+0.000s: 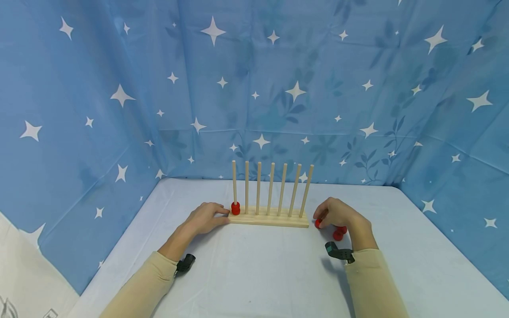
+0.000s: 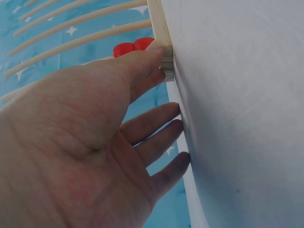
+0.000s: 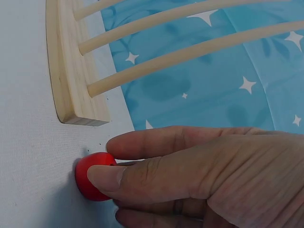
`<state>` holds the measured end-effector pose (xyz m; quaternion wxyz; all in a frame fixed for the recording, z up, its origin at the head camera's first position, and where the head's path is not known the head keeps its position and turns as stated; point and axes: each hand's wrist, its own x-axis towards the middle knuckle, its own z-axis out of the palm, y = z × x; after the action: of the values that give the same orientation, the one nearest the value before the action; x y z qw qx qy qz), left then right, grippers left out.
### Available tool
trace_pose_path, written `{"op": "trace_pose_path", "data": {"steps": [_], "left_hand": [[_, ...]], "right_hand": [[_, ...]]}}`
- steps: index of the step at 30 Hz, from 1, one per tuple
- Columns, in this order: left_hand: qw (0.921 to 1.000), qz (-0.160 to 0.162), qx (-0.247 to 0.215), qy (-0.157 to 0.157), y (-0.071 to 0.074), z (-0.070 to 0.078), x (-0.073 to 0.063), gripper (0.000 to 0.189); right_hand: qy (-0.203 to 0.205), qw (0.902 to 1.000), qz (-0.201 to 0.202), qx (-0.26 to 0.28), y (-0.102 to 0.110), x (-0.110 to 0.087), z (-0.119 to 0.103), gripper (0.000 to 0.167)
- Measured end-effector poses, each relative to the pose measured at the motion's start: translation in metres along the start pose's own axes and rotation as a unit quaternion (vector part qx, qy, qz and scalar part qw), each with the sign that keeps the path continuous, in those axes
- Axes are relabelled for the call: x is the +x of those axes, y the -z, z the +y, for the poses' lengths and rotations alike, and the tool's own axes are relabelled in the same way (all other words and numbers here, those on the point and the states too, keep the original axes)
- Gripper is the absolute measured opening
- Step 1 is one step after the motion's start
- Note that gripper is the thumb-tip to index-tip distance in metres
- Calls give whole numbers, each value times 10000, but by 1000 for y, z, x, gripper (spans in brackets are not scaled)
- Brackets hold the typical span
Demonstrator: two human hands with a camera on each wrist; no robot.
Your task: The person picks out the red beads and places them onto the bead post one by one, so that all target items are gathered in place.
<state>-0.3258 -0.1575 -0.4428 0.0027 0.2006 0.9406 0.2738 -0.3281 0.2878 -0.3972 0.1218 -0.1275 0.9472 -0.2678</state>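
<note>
A wooden peg rack [image 1: 270, 219] stands on the table, with a row of several upright pegs. Two red beads [image 1: 235, 208] are stacked on its leftmost peg. At the rack's left end, my left hand [image 1: 204, 217] grips the base between thumb and index finger; the other fingers [image 2: 156, 124] extend down to the tabletop. Beyond the right end, my right hand [image 1: 338, 213] pinches a red bead [image 3: 92, 175] at the table surface, thumb across its near side. More red beads [image 1: 338, 235] lie beneath the right hand, partly hidden by it in the head view.
The white-covered table [image 1: 270, 274] reaches back to a blue curtain [image 1: 254, 88] with white stars, which also hangs along both sides. A small dark camera [image 1: 338, 252] sits on the right wrist, another camera [image 1: 185, 263] on the left.
</note>
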Motion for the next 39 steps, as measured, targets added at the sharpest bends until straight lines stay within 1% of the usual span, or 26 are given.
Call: {"op": "trace_pose_path", "data": {"steps": [5, 10, 14, 17, 21, 28, 31, 36, 39], "left_hand": [[10000, 0, -21, 44, 0, 0, 0, 33], [10000, -12, -36, 64, 0, 0, 1, 34], [9999, -14, -47, 95, -1, 0, 1, 34], [9999, -8, -45, 105, -1, 0, 1, 34], [10000, 6, -18, 85, -1, -1, 2, 33], [9999, 5, -40, 97, -1, 0, 1, 33], [9999, 14, -62, 114, 0, 0, 1, 33], [9999, 31, -75, 123, 0, 1, 1, 33], [9999, 31, -74, 133, 0, 1, 1, 33]], "right_hand": [[-148, 9998, -8, -92, 0, 0, -1, 20], [-284, 9995, -88, -134, -1, 0, 0, 23], [-187, 9995, -48, -261, -2, 1, 1, 23], [-63, 9993, 81, -357, -1, 2, 1, 22], [27, 9991, 236, -341, 0, 2, 0, 23], [-67, 9990, 353, -247, 2, 3, -3, 27], [55, 9985, 446, -324, 3, 3, -3, 28], [316, 9966, 722, -236, 5, 5, -3, 31], [357, 9939, 1036, -133, 6, 5, -4, 31]]}}
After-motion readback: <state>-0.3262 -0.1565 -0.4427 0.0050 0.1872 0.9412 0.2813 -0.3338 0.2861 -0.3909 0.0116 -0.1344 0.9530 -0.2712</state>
